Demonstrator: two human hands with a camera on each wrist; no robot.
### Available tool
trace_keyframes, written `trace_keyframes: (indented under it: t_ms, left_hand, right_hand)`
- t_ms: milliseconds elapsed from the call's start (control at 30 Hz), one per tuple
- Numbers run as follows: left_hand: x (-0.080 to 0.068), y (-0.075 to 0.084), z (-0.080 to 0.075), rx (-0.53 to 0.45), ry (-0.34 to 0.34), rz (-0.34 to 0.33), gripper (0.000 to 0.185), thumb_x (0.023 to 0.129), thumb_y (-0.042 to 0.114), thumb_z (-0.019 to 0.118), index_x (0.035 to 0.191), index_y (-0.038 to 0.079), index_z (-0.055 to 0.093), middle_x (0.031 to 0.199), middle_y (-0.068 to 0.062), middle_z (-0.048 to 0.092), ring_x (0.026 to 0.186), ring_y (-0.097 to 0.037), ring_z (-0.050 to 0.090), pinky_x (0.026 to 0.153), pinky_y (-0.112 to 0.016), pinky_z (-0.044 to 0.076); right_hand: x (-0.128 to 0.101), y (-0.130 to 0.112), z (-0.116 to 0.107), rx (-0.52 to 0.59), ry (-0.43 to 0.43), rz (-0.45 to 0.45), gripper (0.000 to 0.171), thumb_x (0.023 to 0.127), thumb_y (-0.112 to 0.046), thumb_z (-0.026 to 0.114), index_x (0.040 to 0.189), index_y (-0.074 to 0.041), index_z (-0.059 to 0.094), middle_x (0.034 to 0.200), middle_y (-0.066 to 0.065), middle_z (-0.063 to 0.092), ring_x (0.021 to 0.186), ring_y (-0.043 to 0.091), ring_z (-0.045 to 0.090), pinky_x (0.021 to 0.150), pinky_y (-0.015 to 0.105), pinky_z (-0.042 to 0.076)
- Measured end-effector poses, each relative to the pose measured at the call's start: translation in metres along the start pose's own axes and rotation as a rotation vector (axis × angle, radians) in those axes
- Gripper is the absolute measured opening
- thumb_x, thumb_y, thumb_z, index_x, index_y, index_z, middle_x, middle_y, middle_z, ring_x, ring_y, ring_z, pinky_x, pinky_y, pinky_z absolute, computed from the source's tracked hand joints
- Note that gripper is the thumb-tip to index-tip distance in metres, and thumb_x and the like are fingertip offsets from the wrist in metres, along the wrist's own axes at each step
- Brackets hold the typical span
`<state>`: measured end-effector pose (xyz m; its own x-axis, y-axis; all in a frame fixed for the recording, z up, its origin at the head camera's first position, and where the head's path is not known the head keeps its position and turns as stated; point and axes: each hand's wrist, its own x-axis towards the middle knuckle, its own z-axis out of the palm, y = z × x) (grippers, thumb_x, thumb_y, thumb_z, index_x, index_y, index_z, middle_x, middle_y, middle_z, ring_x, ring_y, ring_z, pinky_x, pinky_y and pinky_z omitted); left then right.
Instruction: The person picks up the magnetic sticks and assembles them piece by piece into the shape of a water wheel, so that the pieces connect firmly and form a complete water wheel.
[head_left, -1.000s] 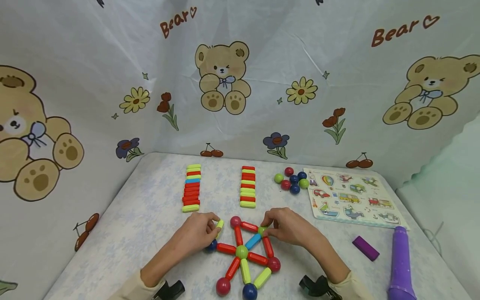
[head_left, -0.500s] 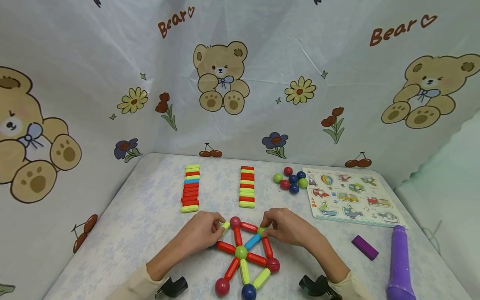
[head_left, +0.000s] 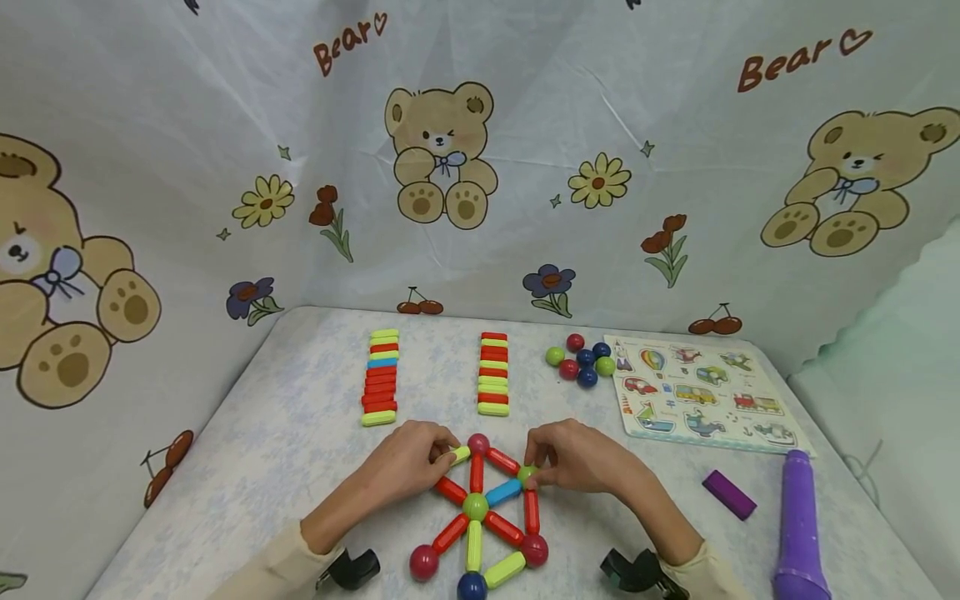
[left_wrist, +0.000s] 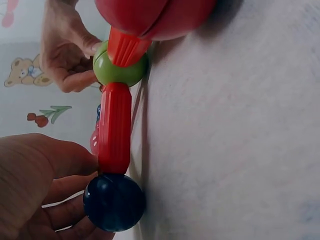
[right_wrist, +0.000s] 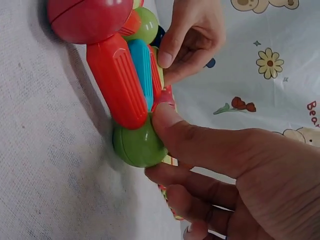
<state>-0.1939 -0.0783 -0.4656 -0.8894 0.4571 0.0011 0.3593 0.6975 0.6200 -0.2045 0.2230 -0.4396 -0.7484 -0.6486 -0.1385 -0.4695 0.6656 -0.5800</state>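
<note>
A flat wheel of sticks and balls, apparently a magnetic building set, lies on the table around a green centre ball [head_left: 476,506]. My left hand [head_left: 412,458] pinches a yellow-green stick [head_left: 461,455], whose far end is at the top red ball [head_left: 478,443]. Beside that hand, a dark blue ball [left_wrist: 114,202] sits on the end of a red stick [left_wrist: 115,130]; the head view hides this ball behind the hand. Between thumb and fingers, my right hand [head_left: 581,457] grips the corner green ball [right_wrist: 139,145], where a blue stick [head_left: 504,492] and red sticks meet.
Two columns of loose sticks [head_left: 381,375] [head_left: 494,372] lie farther back. Several loose balls [head_left: 587,358] sit beside a picture puzzle board [head_left: 705,396]. A purple block [head_left: 730,495] and a purple tube [head_left: 798,525] lie to the right. A bear-print cloth [head_left: 525,250] hangs behind.
My left hand has moved right, bringing the yellow-green stick to the top red ball. The wheel has turned slightly clockwise, its lower balls shifting left. My right hand has stayed on the corner green ball.
</note>
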Motion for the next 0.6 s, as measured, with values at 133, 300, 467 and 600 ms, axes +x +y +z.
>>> trace_keyframes:
  t_ms: [133,300,467,600]
  left_hand:
    - [0.003,-0.002,0.001,0.021,0.004,0.006,0.015,0.098,0.014,0.078,0.111,0.008,0.083,0.083,0.01,0.072,0.071,-0.004,0.059,0.059,-0.025,0.05]
    - [0.007,-0.002,0.001,0.059,0.007,0.002,0.015,0.099,0.021,0.08,0.111,0.013,0.084,0.092,0.009,0.075,0.079,-0.006,0.063,0.065,-0.026,0.052]
    - [0.005,-0.008,-0.01,0.074,0.057,-0.052,0.019,0.098,0.029,0.082,0.113,0.017,0.084,0.103,0.008,0.077,0.09,-0.009,0.067,0.074,-0.029,0.056]
    - [-0.003,-0.023,-0.027,0.122,0.165,-0.14,0.02,0.094,0.026,0.086,0.111,0.017,0.083,0.106,0.005,0.078,0.096,-0.015,0.069,0.079,-0.036,0.06]
  right_hand:
    - [0.004,-0.005,0.007,-0.036,0.039,-0.003,0.027,0.095,-0.033,0.085,0.118,-0.021,0.076,0.11,-0.008,0.073,0.093,0.013,0.065,0.078,0.028,0.057]
    - [0.012,-0.013,0.024,-0.069,0.035,-0.084,0.045,0.108,-0.023,0.068,0.153,-0.023,0.062,0.157,-0.003,0.059,0.134,0.02,0.059,0.108,0.042,0.055]
    - [0.014,-0.013,0.027,-0.111,0.066,-0.111,0.045,0.108,-0.015,0.066,0.153,-0.021,0.062,0.158,-0.004,0.059,0.136,0.022,0.059,0.109,0.044,0.055]
    - [0.013,-0.01,0.021,-0.103,0.1,-0.091,0.042,0.106,-0.008,0.068,0.147,-0.017,0.068,0.15,0.0,0.065,0.137,0.024,0.062,0.109,0.047,0.054]
